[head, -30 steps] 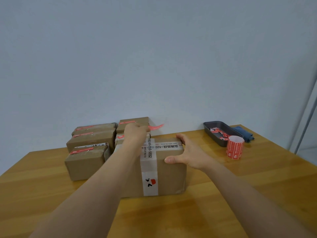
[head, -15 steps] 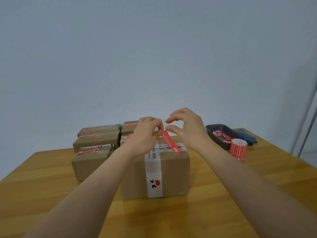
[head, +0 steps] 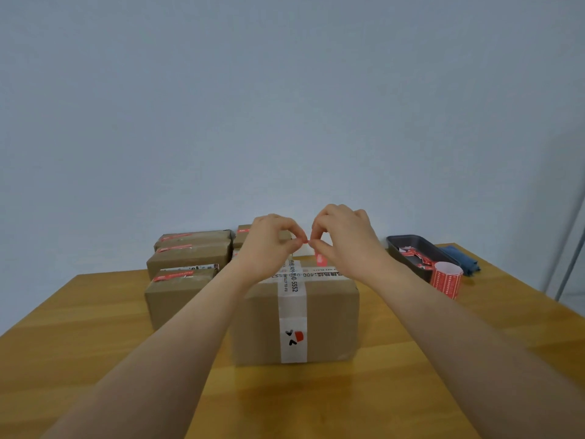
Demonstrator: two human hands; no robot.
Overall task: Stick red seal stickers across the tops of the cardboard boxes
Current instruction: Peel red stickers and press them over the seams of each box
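Above the taped cardboard box (head: 294, 315) at mid-bench, the left hand (head: 269, 245) and right hand (head: 343, 239) both pinch a red seal sticker (head: 318, 255), mostly hidden behind fingertips. Sealed boxes (head: 190, 258) sit toward the far left edge, partly blocked by the forearm.

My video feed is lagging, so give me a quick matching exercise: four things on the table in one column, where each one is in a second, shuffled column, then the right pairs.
Things:
1. red sticker
2. sticker roll
3. dark tray
4. blue cloth

Places:
A. standing at the tray's near end
B. pinched between both hands above the big box
C. right of the tray, by the table edge
D. far right of the table, holding red scraps

Pairs: 1-B, 2-A, 3-D, 4-C. The left hand and right hand both pinch the sticker.
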